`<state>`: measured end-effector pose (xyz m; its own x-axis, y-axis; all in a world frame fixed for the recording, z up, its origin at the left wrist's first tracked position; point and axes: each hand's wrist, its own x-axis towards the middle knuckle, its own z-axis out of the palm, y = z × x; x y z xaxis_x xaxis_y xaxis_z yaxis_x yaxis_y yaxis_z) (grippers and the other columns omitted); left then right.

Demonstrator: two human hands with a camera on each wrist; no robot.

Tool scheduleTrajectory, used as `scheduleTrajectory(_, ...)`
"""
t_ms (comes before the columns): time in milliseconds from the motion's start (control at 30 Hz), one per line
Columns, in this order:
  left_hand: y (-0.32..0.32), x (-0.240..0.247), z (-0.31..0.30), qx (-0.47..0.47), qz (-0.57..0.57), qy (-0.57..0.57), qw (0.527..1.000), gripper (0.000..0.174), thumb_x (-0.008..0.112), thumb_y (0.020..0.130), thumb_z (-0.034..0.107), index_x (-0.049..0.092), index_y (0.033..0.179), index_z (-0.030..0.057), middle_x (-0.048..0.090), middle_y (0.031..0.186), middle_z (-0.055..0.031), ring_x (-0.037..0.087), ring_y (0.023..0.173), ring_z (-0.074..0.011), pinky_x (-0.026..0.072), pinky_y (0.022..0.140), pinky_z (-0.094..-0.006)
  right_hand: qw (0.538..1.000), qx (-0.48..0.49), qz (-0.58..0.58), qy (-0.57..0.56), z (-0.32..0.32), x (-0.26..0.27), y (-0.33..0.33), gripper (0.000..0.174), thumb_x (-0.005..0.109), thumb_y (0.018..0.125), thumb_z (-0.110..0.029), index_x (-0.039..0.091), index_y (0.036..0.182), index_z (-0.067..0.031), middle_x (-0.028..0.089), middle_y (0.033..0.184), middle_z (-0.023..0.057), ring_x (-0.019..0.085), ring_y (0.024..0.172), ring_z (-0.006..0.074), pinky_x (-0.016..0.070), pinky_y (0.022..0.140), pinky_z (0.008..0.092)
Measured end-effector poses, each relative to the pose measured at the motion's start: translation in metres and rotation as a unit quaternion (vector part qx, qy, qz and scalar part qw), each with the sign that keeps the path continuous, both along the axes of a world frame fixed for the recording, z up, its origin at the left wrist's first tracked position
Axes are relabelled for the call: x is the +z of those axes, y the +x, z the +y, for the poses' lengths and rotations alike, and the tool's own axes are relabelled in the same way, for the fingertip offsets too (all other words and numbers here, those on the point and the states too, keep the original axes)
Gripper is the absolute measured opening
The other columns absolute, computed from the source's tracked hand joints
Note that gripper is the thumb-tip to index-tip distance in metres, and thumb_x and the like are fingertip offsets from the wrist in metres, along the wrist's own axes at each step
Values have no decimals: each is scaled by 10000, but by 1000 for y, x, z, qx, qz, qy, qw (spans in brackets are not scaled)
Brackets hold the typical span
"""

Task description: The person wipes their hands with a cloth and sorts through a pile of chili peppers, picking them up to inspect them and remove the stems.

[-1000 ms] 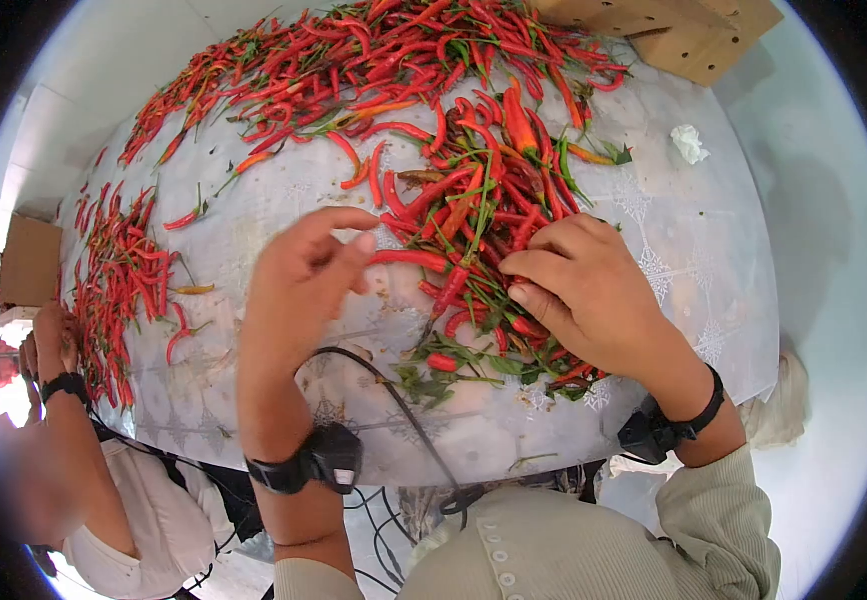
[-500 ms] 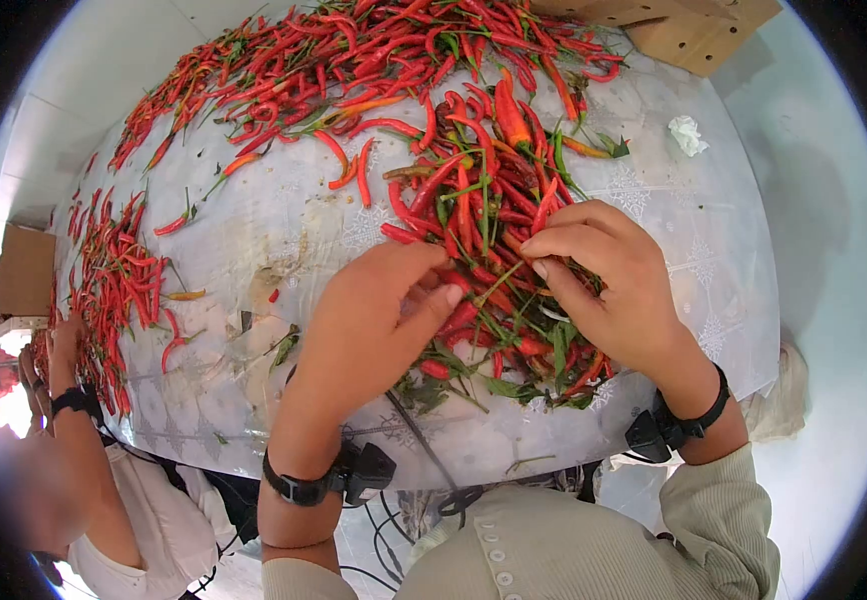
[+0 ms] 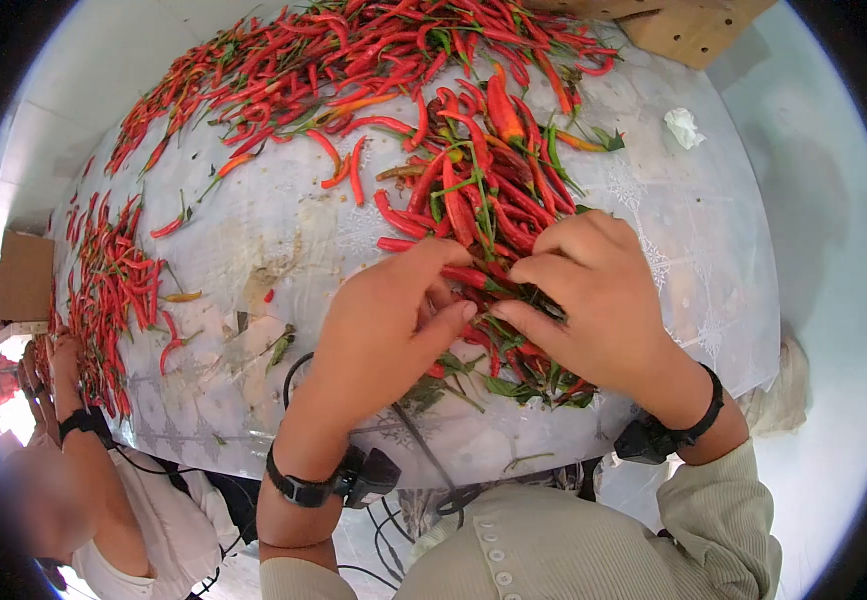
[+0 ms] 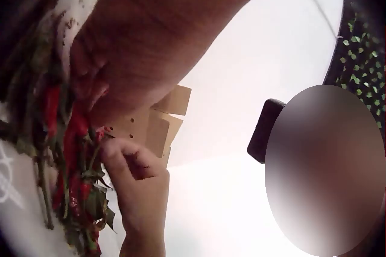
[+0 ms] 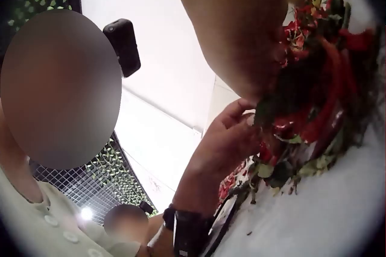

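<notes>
A heap of red chili peppers (image 3: 474, 205) with green stems and leaves lies in front of me, both hands at its near part. My left hand (image 3: 379, 325) pinches a red chili (image 3: 467, 276) between thumb and fingers, its stem end pointing right. Just across from it, my right hand (image 3: 599, 305) has thumb and forefinger closed at that chili's stem end. The fingertips of both hands are close together. In the left wrist view the right hand (image 4: 139, 175) shows bent fingers over stems and leaves; the right wrist view shows the left hand (image 5: 220, 148) beside the peppers.
A larger spread of chilies (image 3: 354, 65) covers the table's far side. Another pile (image 3: 114, 285) lies at left, where a second person's hands (image 3: 62, 360) work. A cardboard box (image 3: 689, 35) stands far right near a crumpled white tissue (image 3: 684, 128). A black cable (image 3: 419, 440) crosses the near edge.
My left hand came from the left of the heap in to the peppers and took hold of a chili. The right hand has moved slightly left and down, to the chili's stem end.
</notes>
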<state>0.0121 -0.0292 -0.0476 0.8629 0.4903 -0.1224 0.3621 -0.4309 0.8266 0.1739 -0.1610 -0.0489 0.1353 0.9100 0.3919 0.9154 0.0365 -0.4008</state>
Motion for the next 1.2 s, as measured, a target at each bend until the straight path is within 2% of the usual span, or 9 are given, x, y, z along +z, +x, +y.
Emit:
scheduleTrajectory(67, -2, -1, 2, 22, -44, 0, 999, 227, 668, 822, 107, 587, 1017, 27, 613, 703, -76, 567, 566, -153, 452, 552, -289, 1000, -3, -9, -12, 0, -4, -1, 161, 758, 658, -168, 665, 765, -92, 553, 816, 38, 538, 820, 246, 422, 726, 371)
scheduleTrajectory(167, -4, -3, 6, 58, -76, -61, 994, 156, 660, 853, 96, 590, 971, 22, 587, 695, -6, 509, 586, -58, 412, 543, -214, 1000, -7, -6, -10, 1, -11, 1, 154, 754, 659, -175, 668, 757, -92, 546, 802, 31, 533, 821, 238, 419, 727, 374)
scheduleTrajectory(267, -8, -6, 9, 97, -126, -143, 977, 120, 651, 881, 113, 595, 951, 34, 570, 759, 41, 500, 638, -44, 394, 581, -187, 1000, -14, -16, -15, 2, -8, -2, 142, 748, 664, -174, 670, 753, -96, 546, 791, 27, 534, 824, 232, 419, 731, 375)
scheduleTrajectory(467, -8, 6, 8, 151, -174, -204, 952, 85, 632, 898, 97, 622, 903, 12, 574, 732, 29, 494, 658, -19, 388, 563, -176, 999, -28, -36, 21, 4, -12, -2, 133, 749, 667, -166, 664, 748, -103, 562, 791, 31, 544, 815, 238, 422, 721, 380)
scheduleTrajectory(567, -14, 7, 15, 118, -206, -217, 947, 103, 642, 895, 106, 643, 924, 7, 604, 769, 17, 501, 672, -19, 393, 571, -176, 994, -41, 4, 99, 2, -10, 3, 153, 764, 643, -136, 661, 754, -113, 577, 808, 34, 555, 784, 243, 421, 696, 380)
scheduleTrajectory(733, -15, 11, 8, 65, -168, -293, 939, 166, 644, 892, 98, 656, 1020, -7, 643, 829, -6, 539, 705, -49, 423, 605, -189, 978, -49, 25, 200, 0, -5, 2, 223, 792, 594, -102, 657, 769, -128, 576, 800, 18, 554, 722, 232, 408, 664, 373)
scheduleTrajectory(967, -6, -1, 2, 34, -215, -307, 926, 241, 673, 864, 67, 639, 1086, -22, 645, 984, -59, 598, 874, -103, 491, 742, -245, 985, -20, 13, 171, 1, -3, -8, 238, 800, 581, -119, 653, 766, -142, 561, 775, 1, 547, 709, 218, 401, 653, 365)
scheduleTrajectory(1167, -6, 5, 1, 40, -198, -303, 931, 316, 686, 860, 120, 613, 1126, -35, 673, 996, -92, 623, 921, -142, 499, 838, -286, 986, 9, 22, 163, 2, -5, -12, 238, 799, 575, -121, 655, 764, -132, 556, 772, 4, 550, 713, 220, 405, 644, 363)
scheduleTrajectory(1200, -5, 3, 1, 42, -212, -310, 926, 282, 683, 861, 105, 622, 1098, -34, 663, 992, -84, 618, 908, -134, 500, 815, -276, 986, 12, 25, 164, 2, -5, -12, 240, 799, 574, -122, 656, 765, -131, 555, 772, 5, 551, 713, 221, 405, 643, 362)
